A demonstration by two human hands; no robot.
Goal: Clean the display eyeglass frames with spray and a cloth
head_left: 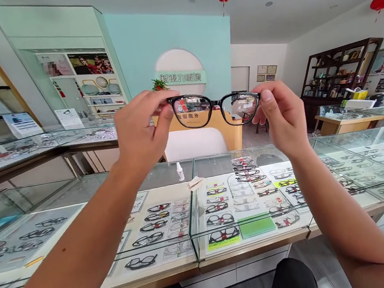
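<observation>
A pair of black-framed eyeglasses [215, 104] is held up in the air at chest-to-eye height, above the glass counter [215, 159]. My left hand [143, 127] pinches the frame's left end between thumb and fingers. On the other side, my right hand [282, 114] grips the right end by the hinge, thumb facing me. Both lenses face forward, and the room shows through them. On the counter top below stand a small white bottle [180, 171] and a crumpled pale cloth or tissue [195, 183].
Under the counter's glass lie several rows of eyeglasses [220, 219] and a green card [256, 225]. A short stack of glasses [244, 170] is at the counter's far side. Behind it stands a wooden reception desk [235, 133]. A dark shelf [338, 68] is at the right.
</observation>
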